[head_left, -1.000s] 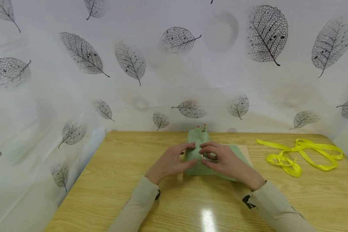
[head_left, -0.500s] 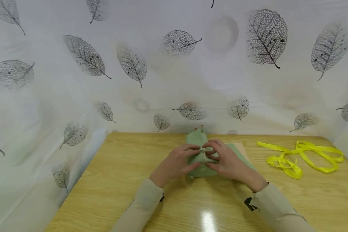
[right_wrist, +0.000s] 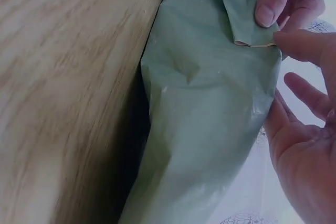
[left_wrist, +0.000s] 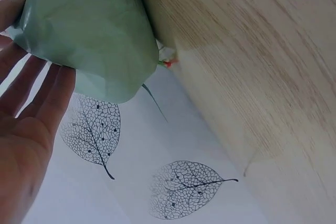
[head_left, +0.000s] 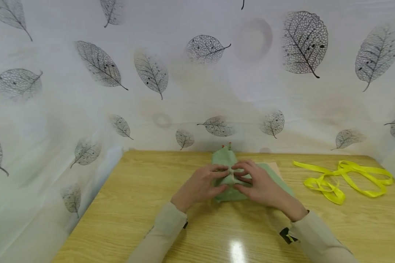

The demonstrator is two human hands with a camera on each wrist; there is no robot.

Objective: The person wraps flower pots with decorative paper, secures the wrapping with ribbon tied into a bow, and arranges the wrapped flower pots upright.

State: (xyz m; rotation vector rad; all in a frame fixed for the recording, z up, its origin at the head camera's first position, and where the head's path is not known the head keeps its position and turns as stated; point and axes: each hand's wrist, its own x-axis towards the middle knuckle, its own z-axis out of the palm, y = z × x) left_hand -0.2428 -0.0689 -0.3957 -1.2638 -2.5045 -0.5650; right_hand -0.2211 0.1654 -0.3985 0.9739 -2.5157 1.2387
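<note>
Pale green wrapping paper (head_left: 224, 156) is folded round a slim bundle on the wooden table. Tiny red blossoms (left_wrist: 168, 63) and a thin green leaf (left_wrist: 155, 102) poke out of its far end. My left hand (head_left: 200, 185) is on the left side of the roll, its thumb and fingers pinching a folded flap (right_wrist: 244, 17) in the right wrist view. From the right, my right hand (head_left: 262, 185) pinches the overlapping paper edge, fingertips close to the left ones. A loose sheet of the green paper (head_left: 275, 179) spreads out beneath the right hand. The stems inside are hidden.
A tangled yellow ribbon (head_left: 343, 168) lies on the table (head_left: 135, 190) to the right. The corner of a tan sheet (head_left: 275, 168) shows beside the green paper. Behind the table's far edge hangs a white cloth (head_left: 204, 87) printed with black leaves.
Both hands have shifted slightly right, with the fingertips drawing closer over the seam. The paper's near end now sits a little further right. The view has tilted up slightly.
</note>
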